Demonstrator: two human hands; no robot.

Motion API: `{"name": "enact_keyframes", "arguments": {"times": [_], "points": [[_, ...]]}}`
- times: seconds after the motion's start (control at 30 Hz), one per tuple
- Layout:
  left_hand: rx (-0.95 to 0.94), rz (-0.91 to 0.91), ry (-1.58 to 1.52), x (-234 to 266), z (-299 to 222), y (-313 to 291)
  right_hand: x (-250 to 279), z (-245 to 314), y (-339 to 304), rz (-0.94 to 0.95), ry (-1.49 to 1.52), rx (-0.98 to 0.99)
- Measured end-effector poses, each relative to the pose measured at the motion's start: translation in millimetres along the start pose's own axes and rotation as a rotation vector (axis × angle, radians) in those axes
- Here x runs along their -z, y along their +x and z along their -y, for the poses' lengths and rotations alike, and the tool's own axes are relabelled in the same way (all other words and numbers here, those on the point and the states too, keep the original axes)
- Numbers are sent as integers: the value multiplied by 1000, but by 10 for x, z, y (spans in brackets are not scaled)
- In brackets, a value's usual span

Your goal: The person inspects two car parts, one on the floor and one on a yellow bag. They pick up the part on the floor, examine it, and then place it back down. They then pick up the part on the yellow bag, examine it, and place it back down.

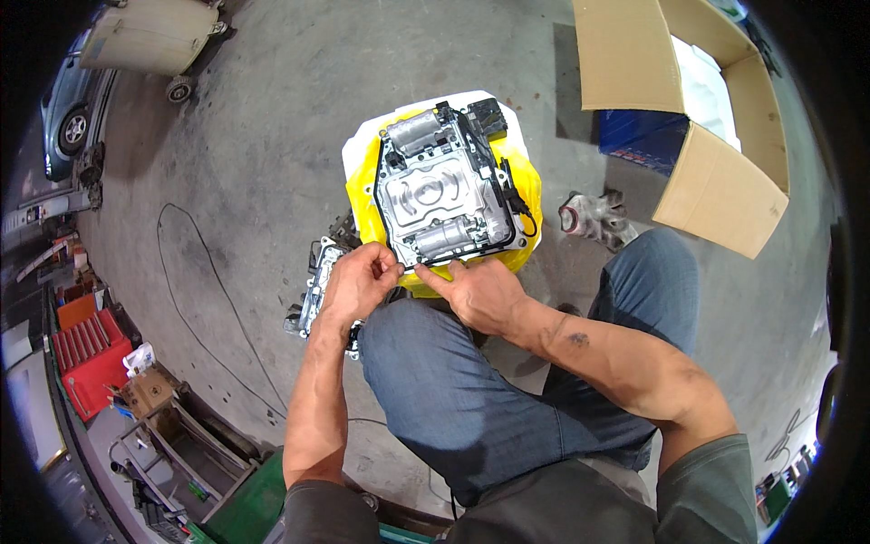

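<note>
A silver metal transmission control unit [429, 189] with black plastic parts lies in front of me. A thin black seal [381, 201] runs along its edge, and a black connector hangs at its right side. Beneath it are yellow plastic sheeting [365, 174] and a white support [507, 118]. At the unit's near left corner my left hand [361, 279] is closed in a pinch; what is between the fingertips is hidden. My right hand [482, 292] rests against the near edge, index finger stretched toward the left hand, the other fingers partly curled.
A similar metal unit [314, 283] lies partly behind my left forearm. To the right are grey work gloves [598, 218] and an open cardboard box [725, 195] beside a blue box [639, 138]. A cable [201, 238] crosses the floor; a red tool case [91, 363] stands left.
</note>
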State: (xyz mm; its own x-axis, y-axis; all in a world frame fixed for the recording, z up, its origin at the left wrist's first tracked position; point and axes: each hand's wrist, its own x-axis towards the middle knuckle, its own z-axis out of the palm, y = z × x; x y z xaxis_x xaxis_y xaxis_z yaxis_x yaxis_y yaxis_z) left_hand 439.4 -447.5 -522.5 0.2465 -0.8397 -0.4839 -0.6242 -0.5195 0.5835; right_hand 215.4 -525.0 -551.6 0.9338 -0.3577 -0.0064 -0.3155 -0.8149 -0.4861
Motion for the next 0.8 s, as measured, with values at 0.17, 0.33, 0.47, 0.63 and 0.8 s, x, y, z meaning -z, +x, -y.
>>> {"name": "enact_keyframes", "arguments": {"times": [0.17, 0.33, 0.47, 0.63, 0.8], "points": [[28, 33, -16, 20, -113, 29, -67, -22, -24, -53, -3, 8], [32, 37, 0, 19, -113, 43, -73, -12, -31, -31, -5, 2], [-18, 47, 121, 19, -234, 54, -23, -28, -51, -23, -37, 18], [-46, 53, 270, -8, -351, 94, 237, 109, -249, 159, -136, 7], [99, 150, 236, 38, -539, 132, 560, 0, -353, 359, -155, 22]]}}
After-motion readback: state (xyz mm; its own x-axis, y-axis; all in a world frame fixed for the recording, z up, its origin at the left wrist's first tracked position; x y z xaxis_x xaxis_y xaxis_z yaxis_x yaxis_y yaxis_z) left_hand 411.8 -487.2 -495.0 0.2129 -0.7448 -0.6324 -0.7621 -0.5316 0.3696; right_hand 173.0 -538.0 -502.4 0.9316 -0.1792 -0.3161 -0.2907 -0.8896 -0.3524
